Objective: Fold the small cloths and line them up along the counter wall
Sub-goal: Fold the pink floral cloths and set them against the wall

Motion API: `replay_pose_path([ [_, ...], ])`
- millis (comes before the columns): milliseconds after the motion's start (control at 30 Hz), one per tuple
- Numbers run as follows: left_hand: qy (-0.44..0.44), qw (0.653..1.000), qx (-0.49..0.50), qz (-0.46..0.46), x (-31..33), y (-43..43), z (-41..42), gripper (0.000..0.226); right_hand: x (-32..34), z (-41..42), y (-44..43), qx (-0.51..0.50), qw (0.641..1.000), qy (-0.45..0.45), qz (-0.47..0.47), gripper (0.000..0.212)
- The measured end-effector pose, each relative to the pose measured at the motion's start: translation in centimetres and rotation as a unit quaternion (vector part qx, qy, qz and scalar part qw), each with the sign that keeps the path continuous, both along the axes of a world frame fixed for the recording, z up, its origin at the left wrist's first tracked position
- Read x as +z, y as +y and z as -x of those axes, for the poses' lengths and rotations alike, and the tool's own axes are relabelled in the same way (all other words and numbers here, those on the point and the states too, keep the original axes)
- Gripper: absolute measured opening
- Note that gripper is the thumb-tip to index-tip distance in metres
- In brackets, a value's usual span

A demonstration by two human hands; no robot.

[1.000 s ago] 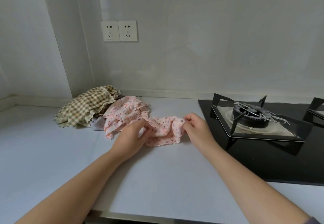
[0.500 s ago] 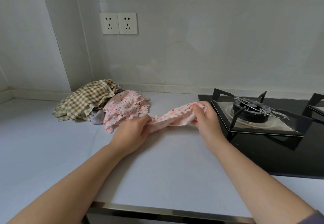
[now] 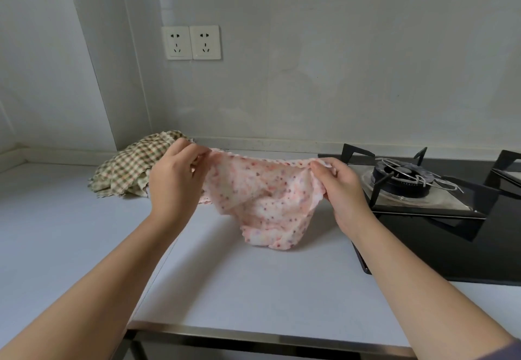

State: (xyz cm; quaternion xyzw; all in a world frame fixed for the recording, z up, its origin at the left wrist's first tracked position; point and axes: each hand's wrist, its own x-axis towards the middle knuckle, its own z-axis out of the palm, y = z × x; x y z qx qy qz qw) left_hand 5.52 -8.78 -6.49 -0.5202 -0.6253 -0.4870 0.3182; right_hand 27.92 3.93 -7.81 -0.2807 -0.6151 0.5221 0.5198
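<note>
Pink flowered cloth (image 3: 262, 199) hangs spread between both hands above the white counter (image 3: 253, 289), roughly midway between the wall (image 3: 338, 77) and the front edge. Its scalloped top edge runs nearly straight from one hand to the other, and the rest sags in loose folds toward the counter. Whether the lowest fold touches the surface cannot be told.

Left hand (image 3: 174, 182) pinches the cloth's left top corner, with the fingers curled in and the back of the hand toward the camera. Right hand (image 3: 341, 187) pinches the right top corner between thumb and curled fingers, with the fabric bunched under them.

Behind the left hand a crumpled checked cloth (image 3: 127, 170) lies on the counter close to the wall corner, partly hidden by that hand. Just right of the right hand sits a black gas hob (image 3: 451, 232). Two wall sockets (image 3: 191, 42) are mounted above the checked cloth.
</note>
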Motion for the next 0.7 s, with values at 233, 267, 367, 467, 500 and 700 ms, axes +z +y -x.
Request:
replay_pose_path([
  [233,-0.166,0.981,-0.102,0.013,0.9,0.2,-2.2,0.012,0.7,-0.8,-0.1,-0.045,0.998,0.01,-0.04,0.018],
  [267,-0.192,0.973,-0.131,0.001,1.0,0.3,-2.5,0.012,0.9,-0.8,-0.3,-0.037,0.998,0.021,-0.035,0.019],
  [367,-0.135,0.985,-0.108,-0.022,0.9,0.4,-2.4,0.022,0.8,-0.6,-0.2,-0.023,0.996,0.071,-0.05,0.022],
  [467,-0.031,0.997,-0.073,-0.006,0.4,0.3,-2.4,0.041,0.6,-0.8,-0.2,-0.037,0.99,0.043,-0.127,0.028],
  [500,0.003,0.997,-0.081,0.003,0.3,0.4,-2.3,0.047,0.5,-0.8,-0.3,-0.047,0.986,0.021,-0.157,0.031],
  [700,0.137,0.99,-0.021,0.022,-0.1,0.3,-2.6,0.067,0.2,-0.3,-1.1,-0.119,0.94,-0.004,-0.319,0.054],
])
